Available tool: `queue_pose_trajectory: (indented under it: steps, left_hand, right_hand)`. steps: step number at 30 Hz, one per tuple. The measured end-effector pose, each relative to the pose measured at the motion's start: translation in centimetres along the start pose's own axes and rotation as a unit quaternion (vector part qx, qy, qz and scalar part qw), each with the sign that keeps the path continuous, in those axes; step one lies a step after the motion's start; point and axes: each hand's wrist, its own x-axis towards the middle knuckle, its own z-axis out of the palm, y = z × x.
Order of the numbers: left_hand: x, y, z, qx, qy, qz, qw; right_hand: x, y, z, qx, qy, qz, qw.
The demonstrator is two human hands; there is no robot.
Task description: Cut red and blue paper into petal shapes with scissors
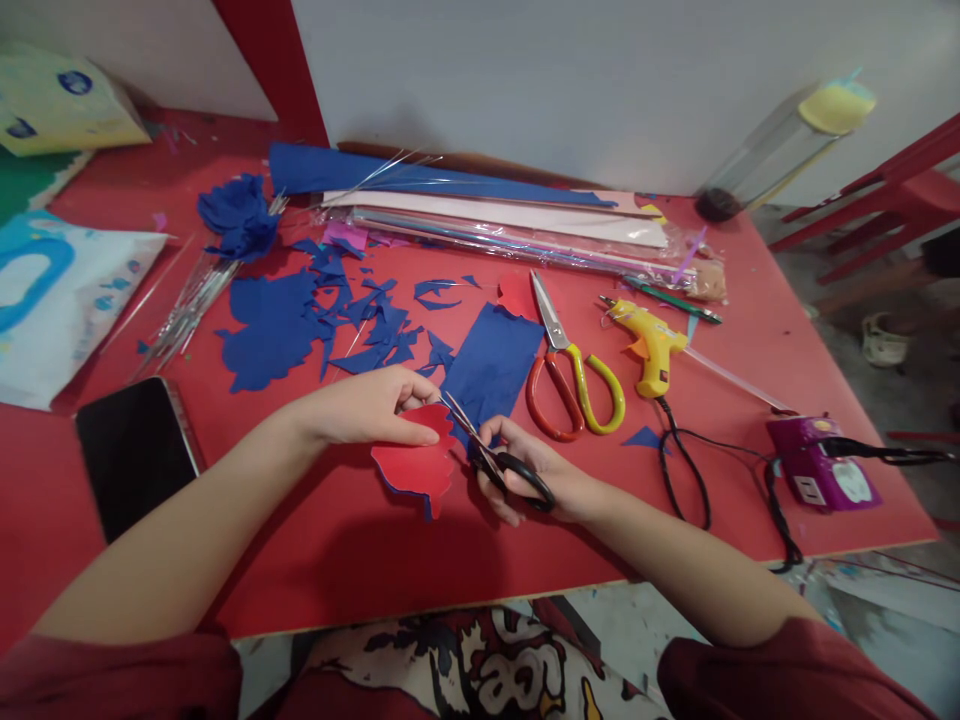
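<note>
My left hand [375, 405] pinches a red cut-out paper shape [412, 462], blue on its underside, just above the red table [337, 560]. My right hand [536, 475] grips small black-handled scissors [491, 455], whose blades are parted at the paper's upper right edge. A blue paper rectangle [491, 370] lies right behind the scissors' tips.
Blue paper scraps [315, 320] and a blue paper flower [240, 215] lie at the back left. Larger red-and-yellow scissors [570, 380], a yellow glue gun [651, 348] with black cord, a purple socket box [821, 475], a phone [135, 450] and paper rolls [495, 215] are also on the table.
</note>
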Motion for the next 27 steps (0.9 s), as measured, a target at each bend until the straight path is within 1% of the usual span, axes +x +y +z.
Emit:
queue_pose_trajectory:
  steps: [4, 7, 8, 10, 12, 13, 15, 18, 21, 23, 25, 27]
  left_hand:
    - [0.0, 0.0, -0.2, -0.031, 0.042, -0.02, 0.998]
    - [0.2, -0.6, -0.3, -0.107, 0.064, -0.038, 0.992]
    - [0.2, -0.8, -0.4, -0.13, 0.08, -0.046, 0.987]
    - [0.4, -1.3, -0.4, -0.149, 0.141, -0.061, 0.977]
    - [0.6, -1.6, -0.4, -0.136, 0.192, -0.063, 0.97]
    - [0.6, -1.6, -0.4, -0.12, 0.203, -0.059, 0.97]
    - [0.6, -1.4, -0.2, -0.069, 0.195, -0.05, 0.977]
    - [0.4, -0.6, 0.5, 0.014, 0.154, -0.043, 0.987]
    - [0.2, 0.4, 1.7, 0.027, 0.128, -0.012, 0.991]
    - [0.1, 1.0, 2.6, 0.026, 0.098, -0.011, 0.995]
    - [0.0, 1.5, 3.4, 0.017, 0.072, -0.004, 0.997]
    - [0.0, 1.8, 4.0, 0.016, 0.059, 0.001, 0.998]
  right_hand:
    - [-0.1, 0.0, 0.1, 0.013, 0.004, 0.009, 1.0]
    - [-0.1, 0.1, 0.1, 0.02, 0.022, 0.005, 1.0]
    - [-0.1, 0.1, 0.1, 0.023, 0.029, 0.002, 0.999]
    - [0.0, 0.0, 0.1, 0.029, 0.045, -0.007, 0.999]
    - [0.0, -0.1, 0.1, 0.029, 0.066, -0.016, 0.997]
    - [0.1, -0.2, 0.1, 0.027, 0.079, -0.021, 0.996]
    - [0.2, -0.3, 0.2, 0.018, 0.11, -0.036, 0.993]
    - [0.4, -0.5, 0.4, -0.013, 0.159, -0.062, 0.985]
    - [0.6, -0.6, 0.4, -0.048, 0.211, -0.085, 0.973]
    - [0.6, -0.6, 0.4, -0.064, 0.239, -0.096, 0.964]
    - [0.6, -0.6, 0.5, -0.072, 0.25, -0.096, 0.961]
    - [0.6, -0.5, 0.5, -0.071, 0.249, -0.086, 0.962]
